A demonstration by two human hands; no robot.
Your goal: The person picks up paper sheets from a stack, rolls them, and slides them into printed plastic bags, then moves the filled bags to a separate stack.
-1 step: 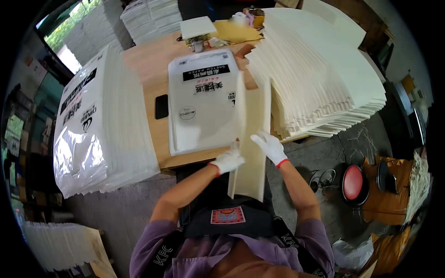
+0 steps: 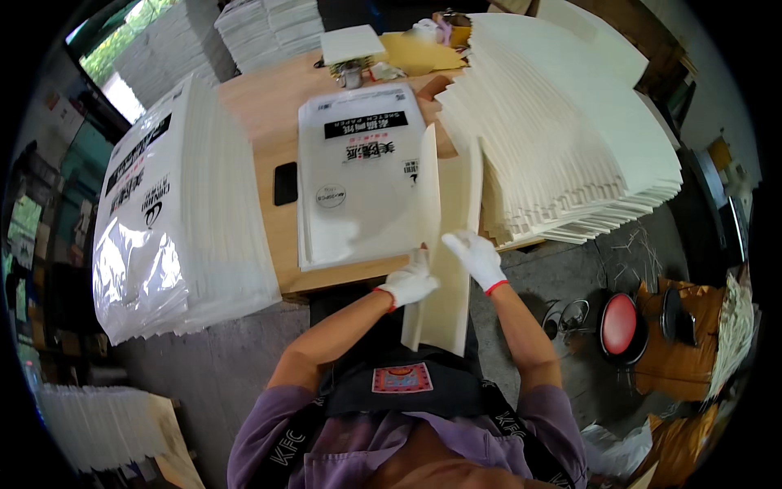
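A sheaf of cream paper (image 2: 450, 269) is bent lengthwise into a trough, both long edges turned up. It juts past the table's front edge toward my body. My left hand (image 2: 410, 281), in a white glove with a red cuff, grips its left edge. Opposite, my right hand (image 2: 476, 259), gloved alike, closes on the right edge; its fingertips are partly hidden behind the paper. Left of the sheaf lies a stack of clear plastic paper bags (image 2: 358, 220) with black and red print. The number of sheets in my hands cannot be told.
Fanned cream paper (image 2: 562, 138) covers the table's right side. Filled printed packs (image 2: 175, 220) lean in a row at left. A black phone (image 2: 285, 183) lies on the wooden table (image 2: 273, 102). Behind are a metal cup (image 2: 350, 77) and yellow paper (image 2: 419, 53). A red-seated stool (image 2: 618, 321) stands at right.
My left hand has shifted slightly right, and the sheaf's left edge has come up and inward, narrowing the trough. My right hand is nearly in the same place.
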